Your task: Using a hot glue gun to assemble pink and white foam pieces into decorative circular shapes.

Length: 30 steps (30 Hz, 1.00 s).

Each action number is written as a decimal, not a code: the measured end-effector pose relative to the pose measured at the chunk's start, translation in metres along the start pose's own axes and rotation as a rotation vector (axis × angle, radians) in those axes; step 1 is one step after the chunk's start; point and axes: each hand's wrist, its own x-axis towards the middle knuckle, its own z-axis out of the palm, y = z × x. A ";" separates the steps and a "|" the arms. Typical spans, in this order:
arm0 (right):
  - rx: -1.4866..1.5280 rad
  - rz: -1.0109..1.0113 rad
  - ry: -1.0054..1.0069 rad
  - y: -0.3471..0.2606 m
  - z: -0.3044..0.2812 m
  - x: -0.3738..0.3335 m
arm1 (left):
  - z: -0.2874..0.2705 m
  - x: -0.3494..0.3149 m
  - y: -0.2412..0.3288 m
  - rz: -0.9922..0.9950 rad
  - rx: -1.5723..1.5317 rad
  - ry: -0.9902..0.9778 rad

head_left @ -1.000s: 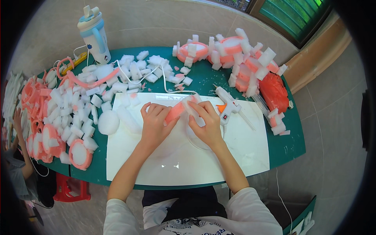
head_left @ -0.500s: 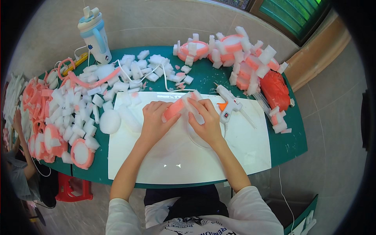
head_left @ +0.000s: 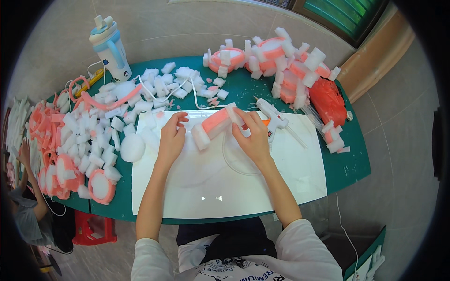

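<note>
The right hand [head_left: 255,139], fingers bent, holds the foam piece [head_left: 216,122] by its right end. The left hand [head_left: 172,139], half open and empty, is just left.

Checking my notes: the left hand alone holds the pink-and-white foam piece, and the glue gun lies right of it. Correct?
Not quite: the head view shows the right hand alone holding the pink-and-white foam piece; the glue gun does lie right of it.

A white shirt [head_left: 265,263] — loose short sleeves [head_left: 151,262], dark print [head_left: 227,269] across its front — over dark bottoms [head_left: 222,228]; left hand [head_left: 172,136] and right hand [head_left: 253,136] are bare.
</note>
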 end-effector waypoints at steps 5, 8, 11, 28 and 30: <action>0.012 0.009 0.012 0.000 0.001 0.000 | 0.000 -0.004 -0.002 -0.006 0.228 -0.173; 0.018 0.006 0.010 -0.001 0.001 -0.001 | 0.013 -0.007 0.000 0.053 0.222 -0.202; 0.035 0.005 0.028 -0.001 0.001 0.000 | 0.022 -0.007 0.000 0.108 0.162 -0.163; 0.301 0.405 0.001 0.000 -0.009 0.005 | 0.020 0.004 -0.017 0.087 -0.309 -0.023; 0.303 0.428 -0.008 0.000 -0.008 0.004 | 0.020 0.002 -0.017 0.077 -0.328 -0.016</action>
